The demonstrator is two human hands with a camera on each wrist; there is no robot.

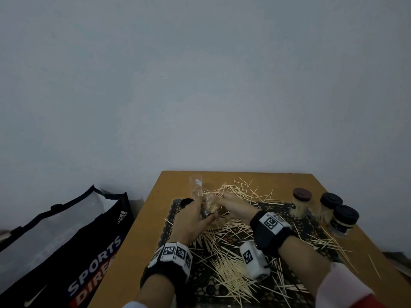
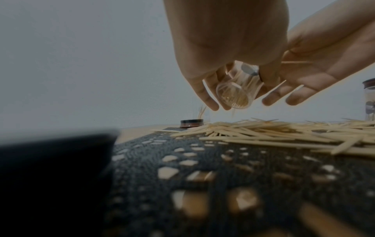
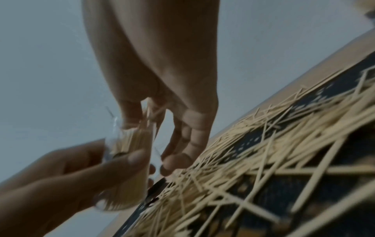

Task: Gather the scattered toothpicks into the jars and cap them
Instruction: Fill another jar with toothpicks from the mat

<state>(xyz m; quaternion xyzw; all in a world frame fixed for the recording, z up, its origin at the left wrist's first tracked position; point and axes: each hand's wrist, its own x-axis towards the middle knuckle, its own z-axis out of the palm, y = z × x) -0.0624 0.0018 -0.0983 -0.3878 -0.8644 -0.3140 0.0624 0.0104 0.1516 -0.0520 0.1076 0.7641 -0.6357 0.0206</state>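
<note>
My left hand [image 1: 203, 211] grips a clear jar [image 2: 237, 91] half full of toothpicks and holds it tilted above the mat; its fingers [image 2: 209, 99] wrap the jar's side. At the jar's mouth [image 3: 134, 128] my right hand [image 1: 223, 196] pinches a small bunch of toothpicks [image 3: 149, 114] between thumb and forefinger. Loose toothpicks [image 1: 231, 263] lie in heaps across the black lace mat [image 1: 170, 221]. A dark lid [image 1: 186, 202] lies on the mat's far left corner. An uncapped clear jar [image 1: 196, 187] holding a few toothpicks stands behind it.
Three capped jars of toothpicks [image 1: 301, 203], [image 1: 330, 206], [image 1: 343, 220] stand at the table's right. The wooden table [image 1: 142, 236] butts against a grey wall. A black sports bag [image 1: 66, 241] sits on the floor left of the table.
</note>
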